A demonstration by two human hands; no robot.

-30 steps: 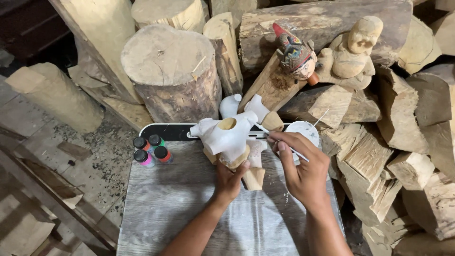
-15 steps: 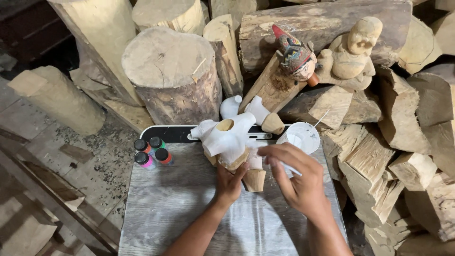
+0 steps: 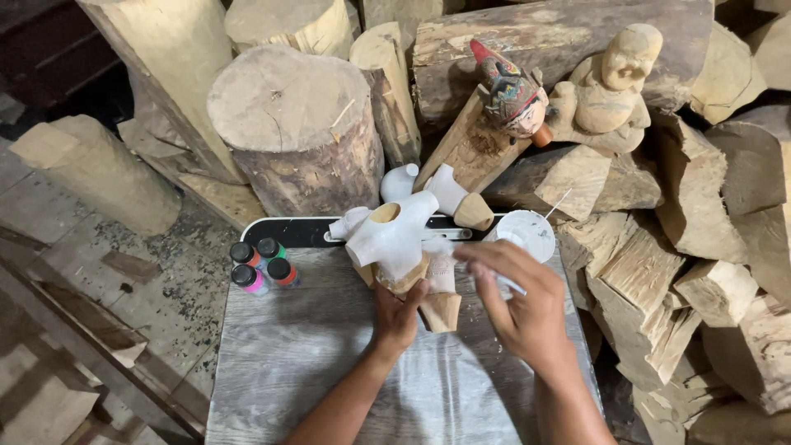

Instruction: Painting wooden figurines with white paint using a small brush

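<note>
Carving: white-coated wooden figure (image 3: pixel 395 239), far middle of the surface (image 3: pixel 288 363).
Left hand (image 3: pixel 397 317): grasping the figure's bare base from below; hold steady.
Right hand (image 3: pixel 519 301): fingers bent beside it; contents unclear.
Paint bottles (image 3: pixel 262 264): left, apart.

White-painted carved wooden figure (image 3: pixel 395 239), bare tan wood at base. Left of it: four small paint bottles (image 3: pixel 262 264), black caps, pink, red and green bodies. Beneath: grey wood-grain tabletop (image 3: pixel 313 363). Behind: red, blue and pink painted carved head (image 3: pixel 511 95); unpainted pale wooden statuette (image 3: pixel 610 82).
</note>
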